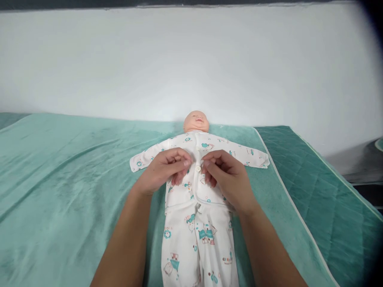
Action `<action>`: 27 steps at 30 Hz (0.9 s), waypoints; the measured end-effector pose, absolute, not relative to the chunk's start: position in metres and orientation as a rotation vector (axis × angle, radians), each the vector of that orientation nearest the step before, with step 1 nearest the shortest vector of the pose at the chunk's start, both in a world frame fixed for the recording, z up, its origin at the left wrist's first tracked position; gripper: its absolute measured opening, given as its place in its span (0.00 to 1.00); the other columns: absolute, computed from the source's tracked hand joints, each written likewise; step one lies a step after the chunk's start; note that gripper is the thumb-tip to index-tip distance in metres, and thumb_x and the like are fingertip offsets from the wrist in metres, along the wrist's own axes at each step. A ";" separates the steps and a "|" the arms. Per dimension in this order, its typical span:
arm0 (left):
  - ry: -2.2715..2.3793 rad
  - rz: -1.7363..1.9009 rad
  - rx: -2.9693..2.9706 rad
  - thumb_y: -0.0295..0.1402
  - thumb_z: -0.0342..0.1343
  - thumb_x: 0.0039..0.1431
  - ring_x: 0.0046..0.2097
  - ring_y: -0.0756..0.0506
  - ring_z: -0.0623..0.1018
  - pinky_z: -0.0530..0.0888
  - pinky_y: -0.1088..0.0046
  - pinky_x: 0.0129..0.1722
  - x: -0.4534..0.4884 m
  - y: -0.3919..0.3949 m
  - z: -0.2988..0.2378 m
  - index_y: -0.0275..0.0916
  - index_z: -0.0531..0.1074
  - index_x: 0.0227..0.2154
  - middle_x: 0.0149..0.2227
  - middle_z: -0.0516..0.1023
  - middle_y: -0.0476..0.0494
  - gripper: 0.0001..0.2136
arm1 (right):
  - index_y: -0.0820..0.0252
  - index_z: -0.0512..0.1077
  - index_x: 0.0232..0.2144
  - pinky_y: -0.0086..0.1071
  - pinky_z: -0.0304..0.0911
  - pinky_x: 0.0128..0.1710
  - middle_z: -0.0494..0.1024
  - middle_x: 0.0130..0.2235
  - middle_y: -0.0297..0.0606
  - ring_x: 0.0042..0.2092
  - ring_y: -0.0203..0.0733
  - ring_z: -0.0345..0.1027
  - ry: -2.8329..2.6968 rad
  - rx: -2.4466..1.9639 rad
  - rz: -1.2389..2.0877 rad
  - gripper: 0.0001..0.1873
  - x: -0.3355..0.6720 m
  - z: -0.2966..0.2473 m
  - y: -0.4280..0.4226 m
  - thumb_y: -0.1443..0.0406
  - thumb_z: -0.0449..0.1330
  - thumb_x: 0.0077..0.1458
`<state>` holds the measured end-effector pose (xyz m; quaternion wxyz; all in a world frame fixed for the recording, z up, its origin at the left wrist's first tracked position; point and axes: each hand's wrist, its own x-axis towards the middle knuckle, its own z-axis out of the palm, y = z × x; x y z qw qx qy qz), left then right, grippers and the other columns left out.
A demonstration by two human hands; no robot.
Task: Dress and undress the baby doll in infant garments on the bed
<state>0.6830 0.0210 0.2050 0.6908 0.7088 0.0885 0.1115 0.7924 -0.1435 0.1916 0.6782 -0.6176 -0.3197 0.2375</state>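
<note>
A baby doll (196, 120) lies on its back on a teal blanket (68, 175), arms spread wide. It wears a white printed shirt (209, 145) and matching trousers (197, 247). My left hand (164, 169) pinches the left edge of the shirt front at chest height. My right hand (226, 173) pinches the right edge. A white button (198, 168) shows between the two hands. Both hands have curled fingers closed on the fabric.
A white wall (191, 59) rises just behind the doll's head. A darker green quilted mat (326, 203) lies to the right of the blanket, with a white piped edge. The floor shows at far right.
</note>
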 end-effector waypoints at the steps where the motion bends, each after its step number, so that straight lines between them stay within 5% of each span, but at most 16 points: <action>1: 0.202 0.363 1.536 0.37 0.57 0.62 0.20 0.53 0.70 0.66 0.78 0.18 0.685 0.021 0.203 0.38 0.71 0.33 0.22 0.70 0.53 0.07 | 0.56 0.72 0.37 0.26 0.60 0.24 0.74 0.29 0.31 0.28 0.32 0.66 -0.684 -1.388 0.429 0.05 0.793 0.191 -0.143 0.61 0.59 0.60; 6: 0.369 0.829 1.497 0.36 0.56 0.61 0.35 0.49 0.76 0.71 0.77 0.28 0.699 0.019 0.190 0.40 0.73 0.35 0.32 0.76 0.48 0.06 | 0.52 0.74 0.43 0.35 0.67 0.46 0.77 0.47 0.35 0.46 0.38 0.71 -0.649 -1.515 0.099 0.09 0.801 0.181 -0.140 0.63 0.57 0.61; 9: 0.414 0.961 1.788 0.38 0.53 0.64 0.48 0.46 0.77 0.75 0.70 0.46 0.712 0.020 0.187 0.41 0.75 0.40 0.44 0.79 0.44 0.09 | 0.49 0.72 0.52 0.43 0.62 0.59 0.72 0.58 0.35 0.58 0.43 0.66 -0.790 -1.584 0.088 0.16 0.804 0.172 -0.136 0.62 0.57 0.61; 13: 0.200 0.848 2.171 0.40 0.46 0.69 0.66 0.43 0.65 0.61 0.61 0.66 0.730 0.027 0.188 0.43 0.72 0.55 0.61 0.71 0.44 0.17 | 0.48 0.69 0.57 0.46 0.55 0.66 0.65 0.65 0.35 0.67 0.45 0.56 -0.974 -1.696 0.068 0.21 0.809 0.167 -0.129 0.57 0.56 0.63; 27: 0.267 0.784 2.212 0.40 0.45 0.69 0.61 0.45 0.71 0.66 0.65 0.63 0.738 0.031 0.185 0.44 0.72 0.55 0.59 0.74 0.45 0.18 | 0.49 0.70 0.57 0.44 0.54 0.66 0.68 0.63 0.35 0.65 0.45 0.59 -1.011 -1.703 0.215 0.23 0.836 0.174 -0.109 0.52 0.55 0.63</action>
